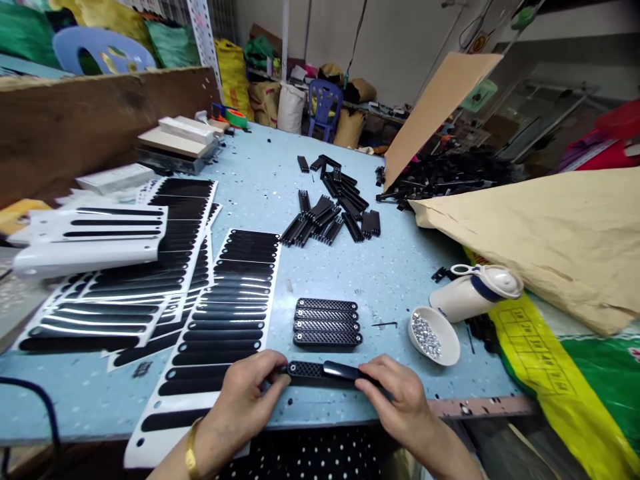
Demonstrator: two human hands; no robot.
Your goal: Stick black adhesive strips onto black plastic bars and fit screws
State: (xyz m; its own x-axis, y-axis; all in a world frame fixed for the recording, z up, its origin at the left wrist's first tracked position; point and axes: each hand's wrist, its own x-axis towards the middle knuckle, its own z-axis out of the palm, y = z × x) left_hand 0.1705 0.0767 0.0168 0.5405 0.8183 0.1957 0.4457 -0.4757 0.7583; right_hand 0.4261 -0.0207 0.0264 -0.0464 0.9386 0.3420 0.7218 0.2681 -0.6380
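Note:
Near the table's front edge, my left hand [255, 387] pinches the left end of a black textured bar [306, 369]. My right hand [395, 390] grips a glossy black strip [341, 370] at its right end; the strip lies over the right part of the bar, and its far end is hidden by the fingers. Just beyond them sit several similar textured bars [327, 323] side by side with silver screws at their ends. To the left lies a white sheet [270, 300] with rows of black strips, partly under my left wrist.
A white bowl of small silver parts [434, 336] and a white lidded cup [465, 297] stand at the right. A thin hex key [385, 324] lies nearby. Black pieces [325, 217] are scattered farther back. More sheets [115, 293] are stacked left, beside a wooden board [115, 120].

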